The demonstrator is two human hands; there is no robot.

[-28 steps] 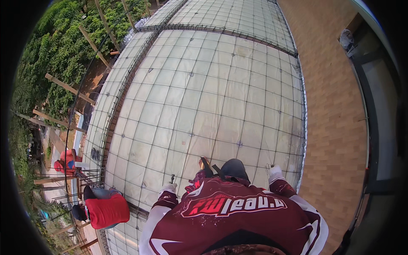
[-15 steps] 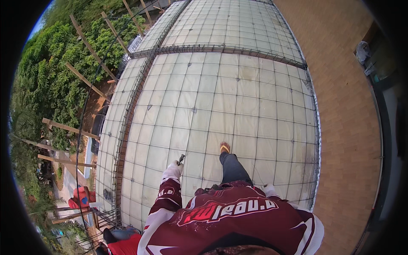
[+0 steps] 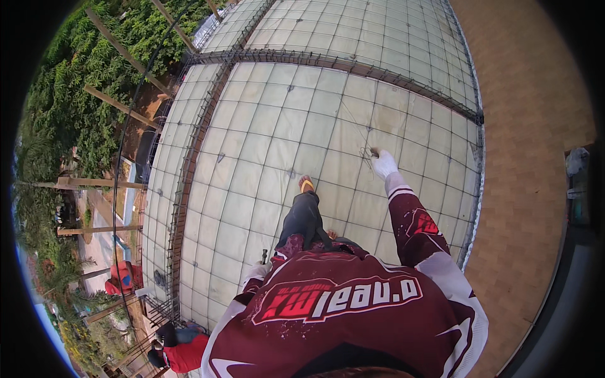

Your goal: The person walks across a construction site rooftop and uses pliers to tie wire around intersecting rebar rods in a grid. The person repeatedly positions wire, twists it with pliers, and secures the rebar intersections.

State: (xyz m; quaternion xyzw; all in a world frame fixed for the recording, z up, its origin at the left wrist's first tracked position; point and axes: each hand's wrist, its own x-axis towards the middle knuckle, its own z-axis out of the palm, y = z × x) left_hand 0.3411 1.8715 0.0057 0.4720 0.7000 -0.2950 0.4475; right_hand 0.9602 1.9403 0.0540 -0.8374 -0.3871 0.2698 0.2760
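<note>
My right hand (image 3: 384, 166), in a white glove, reaches forward over the rebar grid. Its fingers are closed round a bundle of thin tie wire (image 3: 366, 155), whose loose ends spread to the left. My left hand (image 3: 256, 272), also gloved in white, hangs low beside my body, partly covered by my sleeve. It grips a short dark pliers-like tool (image 3: 264, 256) with the head pointing forward. Beneath both hands lies the rebar mesh (image 3: 277, 164) over pale sheeting. One foot in a yellow-strapped sandal (image 3: 306, 183) stands on it.
Rebar beam cages (image 3: 328, 60) cross ahead and run along the left side (image 3: 189, 148). Wooden posts (image 3: 120, 107) and a black cable (image 3: 118, 170) stand beyond the left edge. A person in red (image 3: 186, 355) is at lower left. Brown tiled floor (image 3: 517, 157) borders the right.
My right hand has swung forward and out to the right with the wire. My left hand has drawn back toward my body, still holding the tool. I have stepped forward.
</note>
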